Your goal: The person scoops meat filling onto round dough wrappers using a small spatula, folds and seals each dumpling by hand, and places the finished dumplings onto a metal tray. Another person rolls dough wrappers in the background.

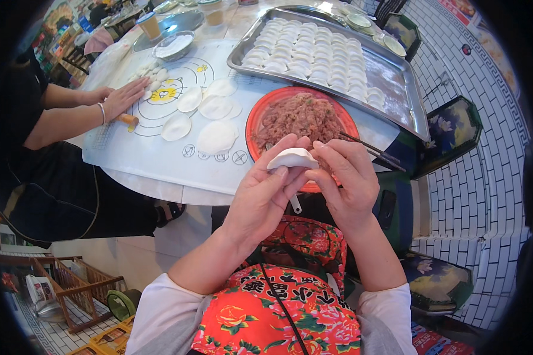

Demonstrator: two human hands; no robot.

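Note:
A folded white dumpling [293,159] rests across the fingers of my left hand [266,186], whose thumb presses on its near side. My right hand [348,177] is at the dumpling's right end, thumb and index fingertip apart around the tip; whether they pinch it is unclear. Just beyond my hands sits a red round dish [251,128] of minced meat filling [300,115]. A pair of dark chopsticks [377,153] leans over its right rim, and a white handle [296,204] sticks out below. Several flat dough wrappers [216,136] lie left of the dish.
A metal tray [393,84] with rows of dumplings [308,55] stands behind the dish. At left, a co-worker's hands [124,100] are over a rolling pin [128,119] on the printed mat [160,162], near dough pieces [153,75] and a flour bowl [174,46]. Chairs [453,128] stand at right.

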